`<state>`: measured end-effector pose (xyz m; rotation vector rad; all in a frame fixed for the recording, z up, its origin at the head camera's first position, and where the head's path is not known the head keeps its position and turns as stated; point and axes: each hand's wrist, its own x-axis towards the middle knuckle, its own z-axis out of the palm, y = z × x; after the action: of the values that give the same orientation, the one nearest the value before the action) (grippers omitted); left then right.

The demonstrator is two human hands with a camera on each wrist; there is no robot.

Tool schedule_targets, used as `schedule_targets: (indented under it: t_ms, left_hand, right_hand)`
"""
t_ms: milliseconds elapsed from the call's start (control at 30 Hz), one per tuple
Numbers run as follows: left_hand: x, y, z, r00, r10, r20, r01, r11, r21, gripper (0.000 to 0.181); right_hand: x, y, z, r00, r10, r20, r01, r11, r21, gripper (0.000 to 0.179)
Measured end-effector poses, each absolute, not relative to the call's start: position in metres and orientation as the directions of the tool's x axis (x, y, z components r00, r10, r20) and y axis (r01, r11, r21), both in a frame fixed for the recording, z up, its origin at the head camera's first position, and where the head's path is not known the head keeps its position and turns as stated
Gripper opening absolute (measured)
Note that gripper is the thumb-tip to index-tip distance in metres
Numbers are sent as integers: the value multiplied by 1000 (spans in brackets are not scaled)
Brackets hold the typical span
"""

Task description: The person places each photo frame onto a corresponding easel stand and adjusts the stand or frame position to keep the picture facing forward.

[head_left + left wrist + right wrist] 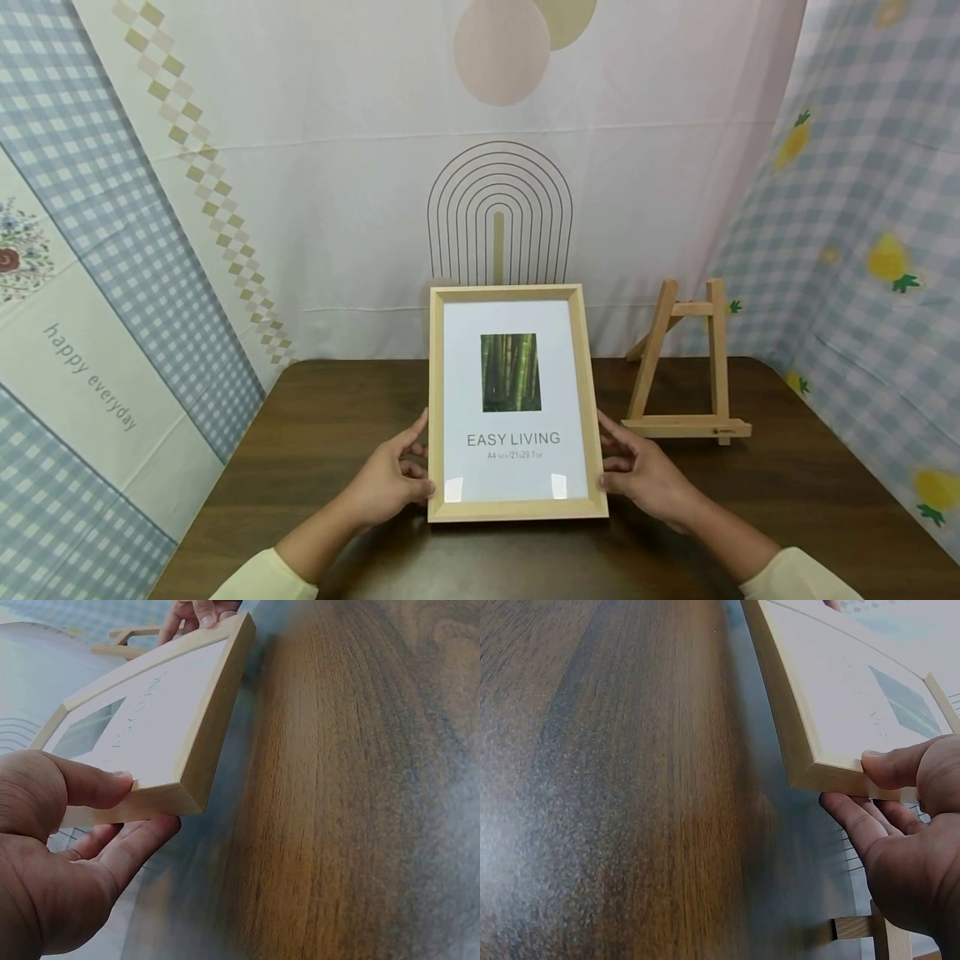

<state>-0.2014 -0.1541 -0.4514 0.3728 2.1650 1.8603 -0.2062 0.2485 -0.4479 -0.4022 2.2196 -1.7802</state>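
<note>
A picture frame (512, 479) of pale wood, with a white sheet printed "EASY LIVING" and a small bamboo photo, tilts back toward the person's view over the table. My left hand (386, 479) grips its left side near the lower corner. On the opposite side, my right hand (648, 479) holds the frame at about the same height. Both wrist views show the thumbs on the front edge and fingers behind; in the left wrist view the frame's lower corner (193, 793) is lifted off the table. The far fingertips are partly hidden by the frame.
A small wooden easel (717, 358) stands at the back right of the dark wooden table (330, 417), just beyond the right hand. Behind the table hangs a white patterned cloth (360, 208). Checked cloths line the left and right sides.
</note>
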Motion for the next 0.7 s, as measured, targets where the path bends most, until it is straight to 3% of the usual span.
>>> schedule_targets:
  t_ms: [700]
  left_hand:
    - [-205, -151, -451, -941, 337, 18, 81, 175, 981, 103]
  right_hand:
    - [-210, 249, -448, -941, -339, -12, -64, 212, -975, 95]
